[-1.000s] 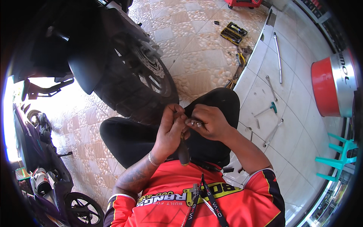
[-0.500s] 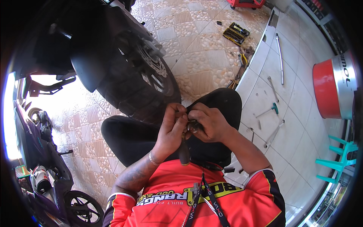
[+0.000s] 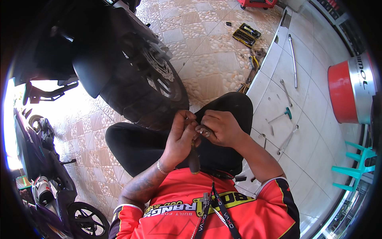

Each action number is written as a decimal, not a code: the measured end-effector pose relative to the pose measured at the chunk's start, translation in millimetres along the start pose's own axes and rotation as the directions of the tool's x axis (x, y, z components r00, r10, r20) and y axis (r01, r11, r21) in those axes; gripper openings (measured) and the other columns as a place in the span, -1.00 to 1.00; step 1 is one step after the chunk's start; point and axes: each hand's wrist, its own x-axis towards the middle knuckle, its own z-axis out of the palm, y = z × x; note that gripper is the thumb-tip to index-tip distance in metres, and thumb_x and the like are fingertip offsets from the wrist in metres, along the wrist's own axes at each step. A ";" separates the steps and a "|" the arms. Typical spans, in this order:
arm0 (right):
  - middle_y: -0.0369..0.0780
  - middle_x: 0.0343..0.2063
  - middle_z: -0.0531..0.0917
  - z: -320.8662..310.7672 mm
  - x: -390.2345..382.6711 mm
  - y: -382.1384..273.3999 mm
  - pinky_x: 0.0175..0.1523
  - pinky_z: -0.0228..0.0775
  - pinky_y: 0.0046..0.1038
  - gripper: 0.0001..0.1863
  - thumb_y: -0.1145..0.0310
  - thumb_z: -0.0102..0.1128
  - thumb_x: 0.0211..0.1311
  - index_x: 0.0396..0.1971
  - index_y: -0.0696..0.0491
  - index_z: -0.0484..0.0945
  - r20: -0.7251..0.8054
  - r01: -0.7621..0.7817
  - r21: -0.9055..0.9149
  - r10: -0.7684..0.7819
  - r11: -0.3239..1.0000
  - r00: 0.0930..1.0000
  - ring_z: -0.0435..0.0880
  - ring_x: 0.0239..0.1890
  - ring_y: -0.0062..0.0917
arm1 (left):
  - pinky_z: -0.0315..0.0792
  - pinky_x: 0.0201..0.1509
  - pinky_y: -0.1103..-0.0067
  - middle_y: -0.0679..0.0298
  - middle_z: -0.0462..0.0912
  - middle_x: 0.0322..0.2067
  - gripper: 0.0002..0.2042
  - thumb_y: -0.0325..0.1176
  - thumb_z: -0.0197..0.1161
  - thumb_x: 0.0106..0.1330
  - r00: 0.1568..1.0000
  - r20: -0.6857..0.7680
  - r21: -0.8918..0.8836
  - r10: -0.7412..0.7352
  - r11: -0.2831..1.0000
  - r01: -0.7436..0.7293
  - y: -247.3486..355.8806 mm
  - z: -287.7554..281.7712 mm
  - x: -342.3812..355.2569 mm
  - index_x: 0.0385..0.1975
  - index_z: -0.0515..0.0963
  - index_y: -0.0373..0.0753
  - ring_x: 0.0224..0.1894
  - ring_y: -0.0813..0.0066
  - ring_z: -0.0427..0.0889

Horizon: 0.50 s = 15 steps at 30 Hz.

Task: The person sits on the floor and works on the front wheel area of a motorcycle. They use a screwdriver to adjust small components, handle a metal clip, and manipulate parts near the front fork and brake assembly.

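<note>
Dark-handled tool: the tool (image 3: 193, 162) is in front of the person's lower chest, its rounded handle sticking out below the left hand toward the red shirt (image 3: 175, 211); its other end is hidden by the fingers.
Left hand: this hand (image 3: 180, 137) is clamped on the tool, fingers curled, thumb pointing up and inward, the back of the hand turned to the left.
Right hand: this hand (image 3: 221, 126) is bent in from the right, knuckles up, with a small dark piece (image 3: 205, 131) pinched between thumb and fingers; what kind of piece cannot be told.
Hands together: the fingertips meet or nearly meet over the lap; exact contact is unclear.
Arms: both elbows are bent and spread outward, the forearms slanting inward; a bracelet (image 3: 161, 167) circles the left wrist.
Legs: black trousers (image 3: 133, 145), knees bent and apart beneath the hands.
Wheel: a motorcycle tyre (image 3: 137, 101) stands just beyond the left hand.
Tool case: a small black-and-yellow case (image 3: 245, 35) lies open on the patterned floor, small dark items filling its sections.
Drum: a red-and-silver drum (image 3: 342, 93) stands at the far right; its contents cannot be seen.
White tiles: a long metal bar (image 3: 293, 61), a green T-handle tool (image 3: 287, 113) and a spanner (image 3: 285, 93) lie spread out.
Pliers: yellow-handled pliers (image 3: 254, 62) lie near the tile edge.
Stool: turquoise plastic (image 3: 359, 166), below the drum in view.
</note>
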 end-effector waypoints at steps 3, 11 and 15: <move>-0.21 -0.34 0.52 -1.0 -1.9 -2.9 -0.39 0.51 -0.31 -0.65 0.25 0.36 0.02 -0.22 0.01 0.47 -0.040 -0.018 0.063 0.021 0.998 0.999 0.63 -0.41 -0.30 | 0.35 -0.45 0.70 0.39 0.37 -0.42 -0.85 -0.48 -0.09 0.52 1.000 0.002 0.014 0.021 1.000 -0.021 0.4 -1.3 -0.8 0.01 0.22 -0.20 -0.48 0.75 0.33; -0.19 -0.33 0.53 2.5 0.1 5.7 -0.35 0.52 -0.32 -0.64 0.23 0.36 0.05 -0.20 0.02 0.46 0.026 0.131 0.022 -0.131 0.991 0.991 0.65 -0.38 -0.29 | 0.37 -0.46 0.68 0.40 0.37 -0.45 -0.85 -0.49 -0.09 0.52 0.999 0.006 0.064 -0.037 0.997 0.037 -3.6 -1.8 -1.1 0.01 0.23 -0.21 -0.49 0.74 0.34; -0.19 -0.37 0.51 4.2 -3.6 4.2 -0.36 0.51 -0.32 -0.69 0.28 0.34 0.04 -0.26 0.03 0.46 0.015 0.029 0.073 -0.030 0.997 0.999 0.63 -0.40 -0.28 | 0.39 -0.46 0.67 0.40 0.38 -0.45 -0.85 -0.51 -0.09 0.51 1.000 -0.016 0.042 -0.009 0.999 0.010 -4.6 -2.6 -2.0 0.01 0.23 -0.21 -0.50 0.74 0.33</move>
